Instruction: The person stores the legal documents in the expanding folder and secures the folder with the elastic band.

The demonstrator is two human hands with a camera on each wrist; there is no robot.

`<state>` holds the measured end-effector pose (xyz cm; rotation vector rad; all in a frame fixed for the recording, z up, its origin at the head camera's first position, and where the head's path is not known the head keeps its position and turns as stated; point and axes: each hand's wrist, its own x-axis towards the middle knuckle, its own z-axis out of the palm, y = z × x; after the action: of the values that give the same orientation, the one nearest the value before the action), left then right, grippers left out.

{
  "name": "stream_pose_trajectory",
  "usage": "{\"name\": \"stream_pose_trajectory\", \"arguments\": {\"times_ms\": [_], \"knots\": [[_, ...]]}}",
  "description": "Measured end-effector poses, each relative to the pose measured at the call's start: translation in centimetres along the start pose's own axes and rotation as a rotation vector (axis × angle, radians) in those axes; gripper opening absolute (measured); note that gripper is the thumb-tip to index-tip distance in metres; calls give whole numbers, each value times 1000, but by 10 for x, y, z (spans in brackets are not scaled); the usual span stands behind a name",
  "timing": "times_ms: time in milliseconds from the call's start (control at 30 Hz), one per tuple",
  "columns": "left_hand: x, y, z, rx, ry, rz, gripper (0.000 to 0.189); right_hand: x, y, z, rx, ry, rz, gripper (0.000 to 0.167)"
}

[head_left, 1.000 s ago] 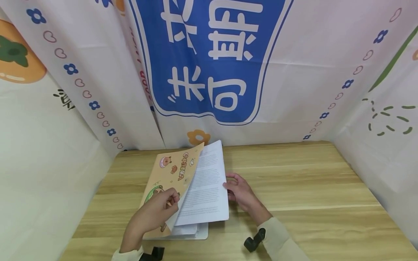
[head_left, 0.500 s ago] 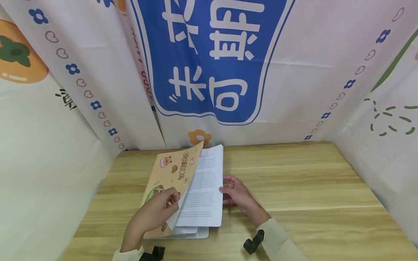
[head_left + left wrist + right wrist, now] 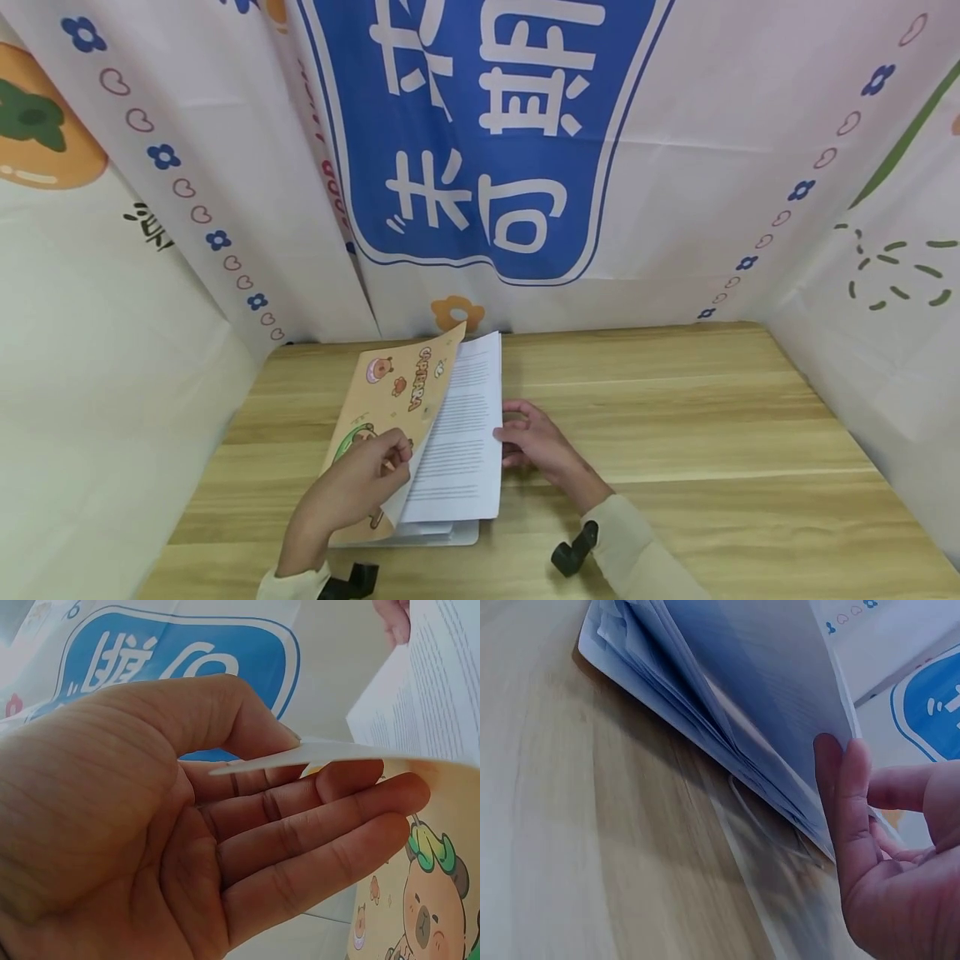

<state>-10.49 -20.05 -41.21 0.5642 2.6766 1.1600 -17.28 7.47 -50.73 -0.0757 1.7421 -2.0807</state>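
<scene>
A tan folder [image 3: 390, 392] with cartoon capybara pictures lies on the wooden table, its front cover lifted and curling. My left hand [image 3: 356, 487] pinches the cover's edge between thumb and fingers, as the left wrist view [image 3: 255, 759] shows from below. Printed white sheets [image 3: 461, 450] stand partly under the cover, tilted up from the folder's back. Their right edge is pinched by my right hand [image 3: 536, 442], thumb on one face and fingertips on the other. Beneath them, more papers [image 3: 667, 682] sit inside the folder in the right wrist view. The sheets' left part is hidden by the cover.
The table [image 3: 675, 433] extends to the right of the folder. A printed cloth [image 3: 675, 208] hangs behind and along both sides of it. In the right wrist view, a thin cord [image 3: 761, 825] loops beside the folder's edge.
My right hand has moved left with the printed sheets, which now reach further under the cover. The sheets also shifted slightly toward the near side. My left hand stays in place on the cover.
</scene>
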Motion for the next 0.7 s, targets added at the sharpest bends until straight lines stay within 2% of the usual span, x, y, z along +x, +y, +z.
{"name": "stream_pose_trajectory", "arguments": {"times_ms": [367,700], "knots": [[0,0,1,-13,1,-13,7,7,3,20,33,-57,-17,50],[0,0,5,-38,-11,-28,6,12,4,32,-3,-38,-8,55]]}}
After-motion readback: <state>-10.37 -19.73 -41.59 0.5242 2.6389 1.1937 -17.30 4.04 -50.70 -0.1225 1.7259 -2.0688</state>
